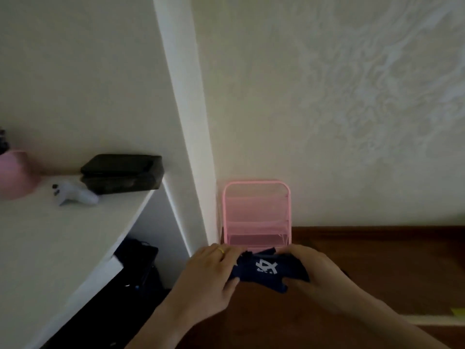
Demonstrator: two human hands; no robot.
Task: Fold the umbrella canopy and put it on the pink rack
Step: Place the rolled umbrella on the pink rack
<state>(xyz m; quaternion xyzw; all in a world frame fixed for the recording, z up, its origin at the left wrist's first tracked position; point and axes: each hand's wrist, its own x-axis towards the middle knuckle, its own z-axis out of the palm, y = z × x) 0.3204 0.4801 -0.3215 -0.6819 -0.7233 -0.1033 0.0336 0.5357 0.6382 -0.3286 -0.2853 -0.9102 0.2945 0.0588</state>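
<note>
- Gripping the folded umbrella canopy [266, 269] at both ends, left hand [214, 270] and right hand [312, 268] clenched on fabric
- Holding its long axis nine-to-three
- Facing the pink rack [257, 215] just beyond, at twelve o'clock, equally near both hands

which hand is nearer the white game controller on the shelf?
Left. The left hand grips the navy umbrella canopy on the side towards the white game controller; the right hand holds the canopy's far side, further from it.
</note>
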